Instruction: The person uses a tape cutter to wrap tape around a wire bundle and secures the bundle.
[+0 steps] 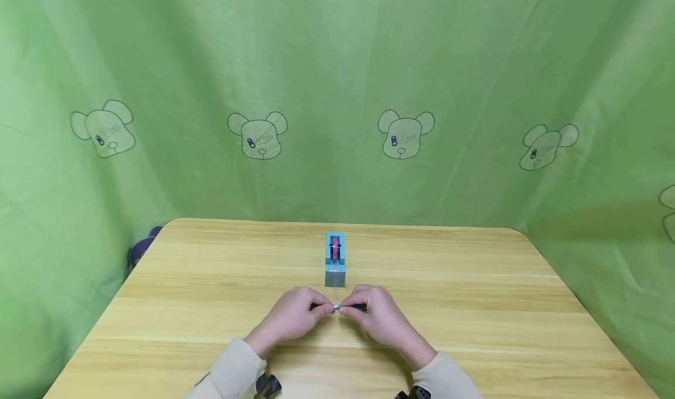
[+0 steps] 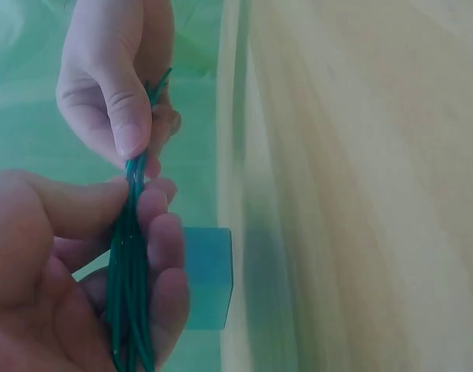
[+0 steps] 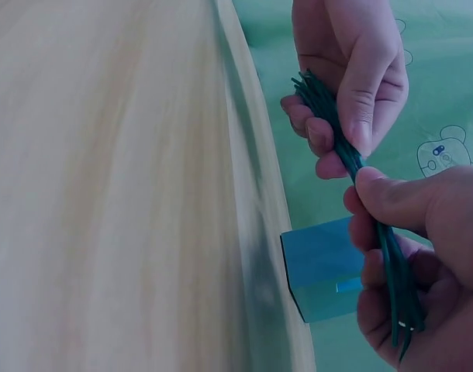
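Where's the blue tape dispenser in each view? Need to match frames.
Head: dispenser centred, lower half, just beyond left hand and right hand.
Left wrist: dispenser lower half, left of centre, partly behind left hand.
Right wrist: dispenser lower half, right of centre, partly behind right hand.
Shared landmark: green bundle, held in both hands.

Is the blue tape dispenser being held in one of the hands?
No, the tape dispenser stands on the table beyond the left hand and right hand, which pinch the green strands.
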Tool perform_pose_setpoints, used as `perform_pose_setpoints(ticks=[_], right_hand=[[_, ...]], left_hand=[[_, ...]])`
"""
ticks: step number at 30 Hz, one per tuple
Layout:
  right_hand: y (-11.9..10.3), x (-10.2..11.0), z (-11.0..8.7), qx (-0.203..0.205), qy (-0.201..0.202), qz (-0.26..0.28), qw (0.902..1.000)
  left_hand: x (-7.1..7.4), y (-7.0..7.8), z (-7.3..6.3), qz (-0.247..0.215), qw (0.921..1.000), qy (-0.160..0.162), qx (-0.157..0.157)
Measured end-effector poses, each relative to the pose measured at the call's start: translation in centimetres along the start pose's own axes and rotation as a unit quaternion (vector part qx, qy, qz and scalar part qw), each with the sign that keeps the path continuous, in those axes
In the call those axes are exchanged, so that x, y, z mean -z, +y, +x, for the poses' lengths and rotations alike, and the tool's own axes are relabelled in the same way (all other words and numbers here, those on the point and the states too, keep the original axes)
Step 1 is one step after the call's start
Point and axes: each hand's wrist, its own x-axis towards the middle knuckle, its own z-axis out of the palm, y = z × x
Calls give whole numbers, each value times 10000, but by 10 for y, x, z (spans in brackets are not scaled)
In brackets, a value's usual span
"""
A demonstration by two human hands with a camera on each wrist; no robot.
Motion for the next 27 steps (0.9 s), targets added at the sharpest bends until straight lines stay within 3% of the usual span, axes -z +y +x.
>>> perform_pose_setpoints(ticks=[10,19,27], right_hand=[[0,2,0,-127,-329,-109,9993],[-4,9,4,-488,-939,106,9943],[-2,8,3,-490,-808,45,9955]], left_hand=[[-7,-1,2,342,9985,366,-235],[-9,1,2,682,9948,695,-292],[-9,3,2,640,9951,729,-203]])
